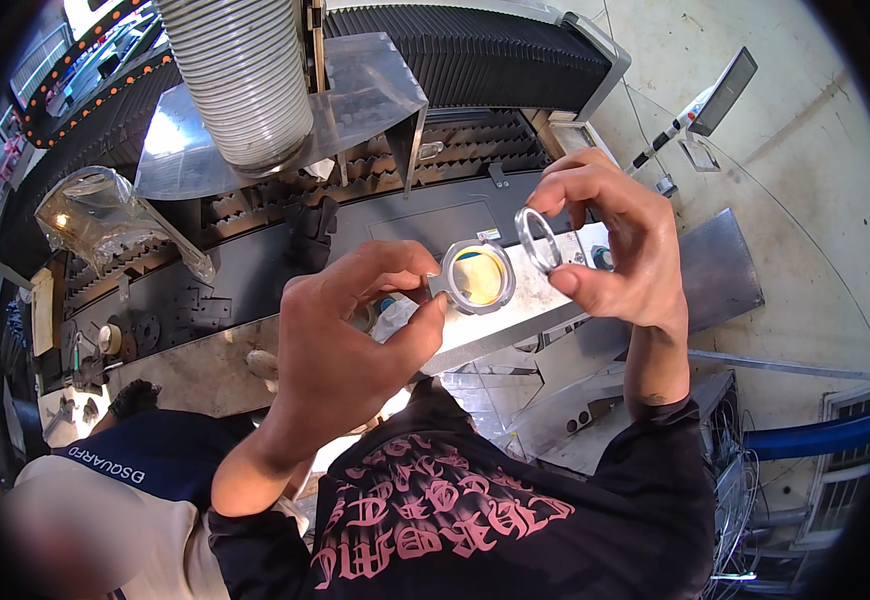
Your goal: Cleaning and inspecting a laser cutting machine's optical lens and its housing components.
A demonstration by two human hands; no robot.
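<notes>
Between thumb and forefinger, my left hand (340,335) pinches the short side tab of a round metal lens holder (477,280). Inside its frame sits a shiny, yellowish disc. My right hand (620,250) grips a thin silver metal ring (524,238), tilted nearly edge-on, between thumb and fingertips. The ring is held apart from the holder, a little to its right. Both hands are raised above a pale worktop (530,300).
A ribbed hose (240,80) passes through a bent sheet-metal cover (370,80). Behind lie a toothed slat bed (355,175) and black bellows (485,55). At lower left, a co-worker (165,450) is close by. A monitor (725,90) stands far right.
</notes>
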